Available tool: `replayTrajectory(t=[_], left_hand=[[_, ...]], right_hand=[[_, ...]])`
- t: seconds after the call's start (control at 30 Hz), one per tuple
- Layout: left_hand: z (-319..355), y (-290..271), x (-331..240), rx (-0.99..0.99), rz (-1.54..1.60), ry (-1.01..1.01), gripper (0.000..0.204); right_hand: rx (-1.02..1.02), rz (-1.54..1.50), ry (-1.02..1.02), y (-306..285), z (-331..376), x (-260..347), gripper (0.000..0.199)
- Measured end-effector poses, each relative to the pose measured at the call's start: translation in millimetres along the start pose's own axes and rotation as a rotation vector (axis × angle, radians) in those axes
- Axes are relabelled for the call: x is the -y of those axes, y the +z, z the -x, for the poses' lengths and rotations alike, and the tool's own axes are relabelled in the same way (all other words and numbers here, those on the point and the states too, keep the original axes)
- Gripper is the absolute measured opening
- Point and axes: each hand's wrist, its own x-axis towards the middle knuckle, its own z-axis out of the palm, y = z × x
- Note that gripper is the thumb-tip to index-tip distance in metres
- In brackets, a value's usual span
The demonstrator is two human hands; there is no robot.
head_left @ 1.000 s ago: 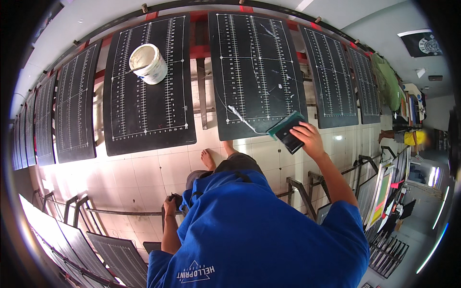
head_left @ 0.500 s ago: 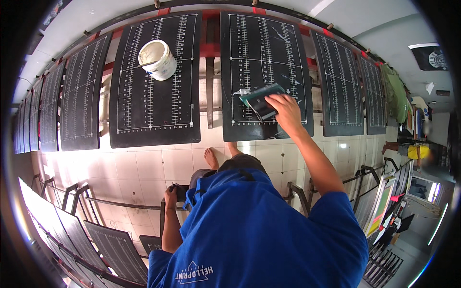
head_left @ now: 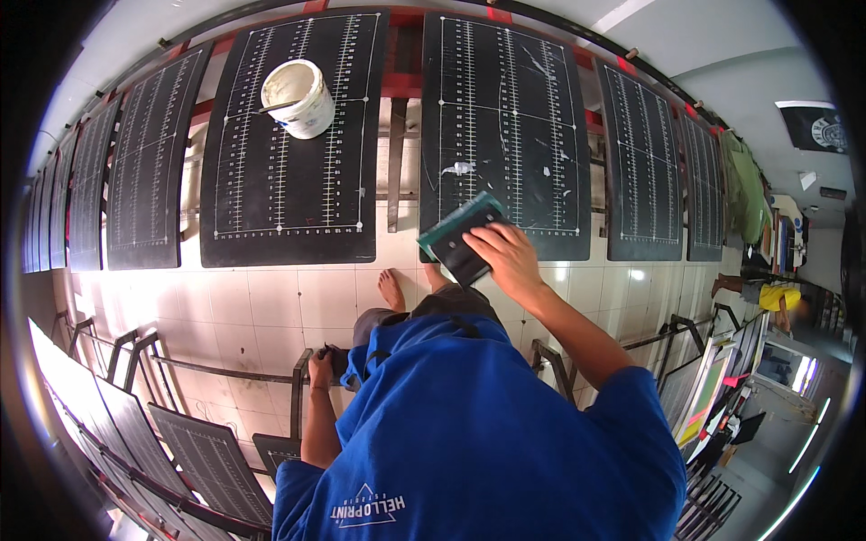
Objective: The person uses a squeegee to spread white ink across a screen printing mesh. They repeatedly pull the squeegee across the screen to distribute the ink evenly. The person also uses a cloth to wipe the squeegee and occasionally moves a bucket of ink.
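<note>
My right hand [head_left: 510, 257] grips a dark squeegee with a green edge [head_left: 458, 236] at the lower left corner of a black ruled board [head_left: 505, 117]. White smears mark that board near its middle. My left hand [head_left: 320, 370] rests low on a dark metal bar [head_left: 298, 397] beside my blue shirt. A white tub [head_left: 298, 97] with a stick in it stands on the neighbouring black board [head_left: 289, 180] to the left. My bare feet [head_left: 391, 288] show on the white floor tiles below the boards.
More black ruled boards [head_left: 645, 171] run in a row to both sides on a red frame. A second row of boards [head_left: 194, 451] lies behind me at lower left. Another person in yellow [head_left: 771, 298] crouches far right by stacked frames [head_left: 713, 397].
My right hand has drawn the squeegee down and leftward over the board to its lower left corner. My left hand stays on the bar.
</note>
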Motion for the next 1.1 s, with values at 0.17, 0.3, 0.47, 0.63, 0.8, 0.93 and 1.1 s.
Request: replayTrajectory(t=[0.17, 0.3, 0.47, 0.63, 0.8, 0.93, 1.1], left_hand=[[-7.1, -8.6, -38.9, -0.033, -0.083, 0.136, 0.033], [-12.2, -2.3, -61.1, -0.020, -0.053, 0.130, 0.032], [-28.0, 5.9, -50.1, 0.004, 0.016, 0.166, 0.031], [-48.1, 12.3, -13.7, 0.040, 0.111, 0.132, 0.032], [-45.6, 12.4, -19.6, 0.014, 0.118, 0.108, 0.032], [-29.6, 10.9, -41.3, 0.014, 0.049, 0.133, 0.028], [-16.2, 7.2, -51.1, -0.019, -0.048, 0.147, 0.033]], right_hand=[[0.030, 0.063, -0.113, -25.2, 27.3, -57.2, 0.046], [0.050, 0.152, 0.029, -66.5, 121.3, -136.5, 0.050], [0.153, 0.134, 0.005, -67.4, 143.1, -126.0, 0.053], [0.065, 0.029, 0.005, -18.7, 50.0, -19.9, 0.055], [-0.035, 0.067, 0.127, 0.2, -24.3, 2.3, 0.048], [-0.201, 0.107, 0.243, -7.9, -63.5, -49.5, 0.055], [0.008, 0.069, 0.262, -20.8, -4.8, -19.0, 0.062]])
